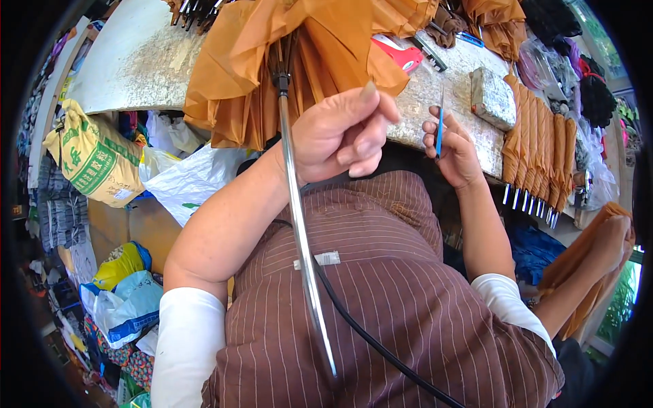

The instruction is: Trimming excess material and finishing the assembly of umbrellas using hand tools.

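Note:
A partly folded orange-brown umbrella (pixel 340 54) lies on the worktable, its ribs bunched at a dark collar. The bare metal shaft (pixel 299 217) runs from the collar down toward my lap, passing beside my left wrist. My left hand (pixel 340 132) is raised just right of the shaft, thumb and fingers drawn together; whatever they hold, if anything, is too fine to see. Farther right, at the table's edge, my right hand (pixel 454 146) grips a slim blue tool (pixel 439 132) with a thin pointed metal tip standing upward.
On the table lie a red-and-white tool (pixel 398 54) and a wrapped block (pixel 493 98). Rolled brown umbrellas (pixel 541 139) hang over the right edge. Another person's hand (pixel 609 238) holds brown cloth at far right. A printed sack (pixel 95 156) and plastic bags (pixel 122 299) stand left.

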`<state>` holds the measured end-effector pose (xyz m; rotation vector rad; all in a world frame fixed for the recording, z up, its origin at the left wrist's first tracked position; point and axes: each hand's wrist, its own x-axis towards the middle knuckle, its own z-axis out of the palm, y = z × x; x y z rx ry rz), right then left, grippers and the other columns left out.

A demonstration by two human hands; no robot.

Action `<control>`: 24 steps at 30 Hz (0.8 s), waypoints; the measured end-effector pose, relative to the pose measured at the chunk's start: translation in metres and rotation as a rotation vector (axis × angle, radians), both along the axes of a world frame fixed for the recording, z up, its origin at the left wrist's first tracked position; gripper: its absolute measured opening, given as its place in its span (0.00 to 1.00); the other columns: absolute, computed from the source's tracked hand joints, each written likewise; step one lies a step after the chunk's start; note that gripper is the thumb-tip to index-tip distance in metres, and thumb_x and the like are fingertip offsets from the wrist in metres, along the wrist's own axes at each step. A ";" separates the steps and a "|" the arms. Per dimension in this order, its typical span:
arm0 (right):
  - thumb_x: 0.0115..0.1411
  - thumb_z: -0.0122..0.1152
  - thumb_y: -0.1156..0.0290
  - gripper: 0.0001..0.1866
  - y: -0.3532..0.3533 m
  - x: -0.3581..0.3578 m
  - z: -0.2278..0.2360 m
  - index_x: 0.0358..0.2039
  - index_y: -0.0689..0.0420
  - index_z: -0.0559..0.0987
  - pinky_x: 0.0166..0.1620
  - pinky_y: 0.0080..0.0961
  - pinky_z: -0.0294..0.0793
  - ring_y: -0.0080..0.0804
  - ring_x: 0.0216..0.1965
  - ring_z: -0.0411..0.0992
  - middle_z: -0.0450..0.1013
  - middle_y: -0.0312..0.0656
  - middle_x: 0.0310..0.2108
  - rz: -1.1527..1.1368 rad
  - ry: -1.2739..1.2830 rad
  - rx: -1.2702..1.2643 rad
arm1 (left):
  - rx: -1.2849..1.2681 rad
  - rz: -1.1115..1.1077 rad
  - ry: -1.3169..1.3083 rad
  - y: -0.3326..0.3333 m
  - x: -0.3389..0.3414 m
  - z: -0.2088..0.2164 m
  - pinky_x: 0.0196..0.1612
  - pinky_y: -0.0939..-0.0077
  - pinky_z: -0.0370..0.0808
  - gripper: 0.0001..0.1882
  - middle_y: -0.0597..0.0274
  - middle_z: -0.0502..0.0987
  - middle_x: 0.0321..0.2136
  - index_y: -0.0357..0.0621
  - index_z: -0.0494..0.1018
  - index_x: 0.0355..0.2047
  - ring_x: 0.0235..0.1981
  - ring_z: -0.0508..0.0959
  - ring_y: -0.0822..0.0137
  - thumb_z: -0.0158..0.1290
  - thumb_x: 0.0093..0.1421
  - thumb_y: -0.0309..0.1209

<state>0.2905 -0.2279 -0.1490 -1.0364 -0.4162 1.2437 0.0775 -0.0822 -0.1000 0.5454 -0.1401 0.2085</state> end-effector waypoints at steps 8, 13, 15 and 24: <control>0.54 0.54 0.74 0.25 0.008 -0.034 0.022 0.54 0.62 0.67 0.26 0.13 0.63 0.24 0.25 0.65 0.69 0.42 0.32 0.204 0.222 0.039 | 0.439 0.311 0.688 -0.017 -0.068 -0.026 0.18 0.87 0.66 0.11 0.70 0.64 0.15 0.36 0.73 0.33 0.13 0.62 0.79 0.50 0.63 0.33; 0.56 0.57 0.68 0.21 0.020 -0.044 0.042 0.50 0.61 0.73 0.24 0.13 0.61 0.24 0.22 0.63 0.71 0.39 0.29 0.368 -0.156 -0.146 | 0.252 0.383 0.693 -0.022 -0.092 -0.021 0.19 0.89 0.65 0.09 0.70 0.64 0.16 0.38 0.73 0.34 0.14 0.63 0.80 0.51 0.62 0.33; 0.56 0.59 0.66 0.18 0.026 -0.049 0.052 0.46 0.60 0.77 0.23 0.15 0.62 0.24 0.21 0.63 0.72 0.39 0.27 0.366 -0.401 -0.197 | 0.281 0.493 0.769 -0.025 -0.095 -0.020 0.19 0.88 0.65 0.09 0.70 0.65 0.16 0.38 0.73 0.35 0.14 0.63 0.80 0.52 0.62 0.32; 0.53 0.62 0.66 0.14 0.044 -0.064 0.069 0.39 0.58 0.81 0.26 0.24 0.67 0.31 0.20 0.68 0.75 0.43 0.24 0.664 -1.481 -0.035 | 1.281 0.884 0.953 -0.033 -0.085 -0.020 0.19 0.79 0.68 0.08 0.64 0.73 0.20 0.39 0.73 0.35 0.14 0.70 0.70 0.55 0.57 0.29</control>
